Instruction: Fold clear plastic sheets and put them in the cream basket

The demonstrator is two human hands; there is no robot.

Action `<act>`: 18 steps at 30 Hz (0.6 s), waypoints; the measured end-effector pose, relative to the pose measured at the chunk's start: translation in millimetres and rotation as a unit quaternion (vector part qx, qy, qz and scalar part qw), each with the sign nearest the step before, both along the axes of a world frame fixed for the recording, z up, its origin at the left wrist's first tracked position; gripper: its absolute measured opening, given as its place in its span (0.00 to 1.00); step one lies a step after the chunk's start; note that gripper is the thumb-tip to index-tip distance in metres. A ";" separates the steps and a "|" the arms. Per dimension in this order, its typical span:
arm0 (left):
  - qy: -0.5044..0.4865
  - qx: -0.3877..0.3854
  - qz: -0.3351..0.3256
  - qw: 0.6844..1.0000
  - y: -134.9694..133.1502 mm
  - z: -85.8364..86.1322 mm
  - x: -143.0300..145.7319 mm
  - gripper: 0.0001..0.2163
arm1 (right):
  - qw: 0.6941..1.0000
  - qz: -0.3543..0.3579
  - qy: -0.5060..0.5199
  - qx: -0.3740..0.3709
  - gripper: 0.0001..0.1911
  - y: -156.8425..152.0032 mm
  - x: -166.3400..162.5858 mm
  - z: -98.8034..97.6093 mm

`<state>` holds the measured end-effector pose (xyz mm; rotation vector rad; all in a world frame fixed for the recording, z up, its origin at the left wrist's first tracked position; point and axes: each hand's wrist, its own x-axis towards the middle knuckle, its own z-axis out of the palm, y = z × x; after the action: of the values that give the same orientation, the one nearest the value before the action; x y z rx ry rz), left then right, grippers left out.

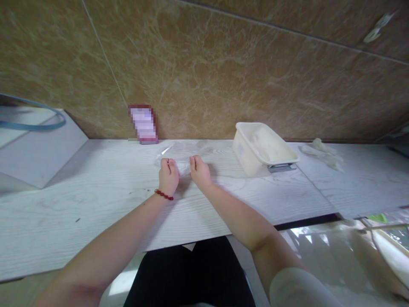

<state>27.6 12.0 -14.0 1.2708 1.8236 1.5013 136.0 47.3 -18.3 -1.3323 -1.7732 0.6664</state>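
Just above the white wood-grain table, a clear plastic bag (182, 167) is stretched between my two hands. My left hand (168, 177), with a red bead bracelet at the wrist, is closed on the bag's left side. On the right side, my right hand (200, 170) pinches the same plastic between thumb and fingers. The bag's transparent film spreads out behind my knuckles toward the wall. Whether anything lies inside the bag, I cannot tell.
A cream plastic bin (251, 160) with a grey latch stands to the right. Beyond it lies a crumpled whitish glove or cloth (322, 153). A blurred-out phone-like object (144, 124) leans on the brown tiled wall (204, 76). At far left is a white box (41, 149) with a blue strap.
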 end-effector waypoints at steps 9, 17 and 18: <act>-0.292 0.011 -0.109 0.950 9.3 -1.7 -8.9 0.13 | 0.995 0.089 0.023 0.030 0.16 17.8 19.2 -4.5; -0.434 -0.069 -0.256 0.861 6.8 1.6 -3.6 0.15 | 0.996 0.071 0.056 0.015 0.16 18.9 19.2 -7.9; -0.435 -0.076 -0.249 0.862 6.5 0.5 -2.9 0.13 | 0.996 0.066 0.061 0.012 0.16 18.9 19.0 -8.4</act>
<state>24.7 18.5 -13.5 0.6998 0.9030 1.2767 155.0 66.2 -26.7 -1.1401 -1.7746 0.7791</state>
